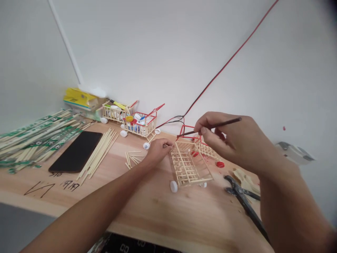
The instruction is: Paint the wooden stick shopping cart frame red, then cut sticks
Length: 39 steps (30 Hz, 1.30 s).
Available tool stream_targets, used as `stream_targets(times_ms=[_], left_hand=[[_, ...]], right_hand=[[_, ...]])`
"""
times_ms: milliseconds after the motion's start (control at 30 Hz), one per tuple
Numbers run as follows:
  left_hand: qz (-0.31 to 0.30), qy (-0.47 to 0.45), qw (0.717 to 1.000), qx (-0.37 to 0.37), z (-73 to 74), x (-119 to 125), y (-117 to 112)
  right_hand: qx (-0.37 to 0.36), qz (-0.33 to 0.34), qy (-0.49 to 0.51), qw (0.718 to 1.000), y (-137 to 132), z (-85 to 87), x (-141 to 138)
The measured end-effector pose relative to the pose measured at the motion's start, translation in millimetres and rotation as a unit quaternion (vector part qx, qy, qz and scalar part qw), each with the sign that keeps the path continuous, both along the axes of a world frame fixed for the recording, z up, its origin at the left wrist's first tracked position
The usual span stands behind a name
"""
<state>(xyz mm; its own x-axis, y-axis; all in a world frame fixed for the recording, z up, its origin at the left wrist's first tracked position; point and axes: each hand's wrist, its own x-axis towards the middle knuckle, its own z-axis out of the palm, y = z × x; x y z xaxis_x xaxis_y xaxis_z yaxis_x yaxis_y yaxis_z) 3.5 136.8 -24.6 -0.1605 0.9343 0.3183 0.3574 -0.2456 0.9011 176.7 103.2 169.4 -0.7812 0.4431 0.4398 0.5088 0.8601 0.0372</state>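
Observation:
A small shopping cart made of thin wooden sticks (187,168) stands on white cap wheels in front of me. At its far left corner, the fingers of my left hand (158,151) are pinched on the stick frame. My right hand (223,138) grips a slim dark paintbrush (222,123) above the cart's far side. The brush tip points left, close to the far left corner; whether it touches the sticks I cannot tell. Just behind is another stick cart (207,149) with a red handle and red wheels, partly hidden by my right hand.
Two cap-filled stick carts (142,128) stand by the wall. On the left lie a phone (76,151), loose sticks (98,154), wrapped chopsticks (39,137) and a yellow pack (80,98). Short sticks (133,159) lie near my left forearm, pliers (243,200) at right. A red-black cable (223,66) runs down the wall.

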Motion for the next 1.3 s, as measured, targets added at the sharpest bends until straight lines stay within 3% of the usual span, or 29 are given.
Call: stream_targets(times_ms=[300,767,1133,1300], left_hand=[[-0.005,-0.002,1.000,-0.002,-0.2,0.6,-2.0],[-0.004,0.002,1.000,-0.001,-3.1,-0.2,-0.5],[-0.006,-0.022,1.000,-0.001,-3.8,0.6,0.9],[0.000,-0.022,1.000,-0.004,-4.4,1.2,2.2]], right_hand=[[0.024,0.020,-0.016,0.999,-6.4,3.2,6.8],[0.006,0.052,-0.024,0.998,-10.1,-11.4,20.8],[-0.024,0.024,0.035,0.999,-10.3,-19.4,34.9],[-0.012,-0.069,0.101,0.992,0.9,-37.1,38.9]])
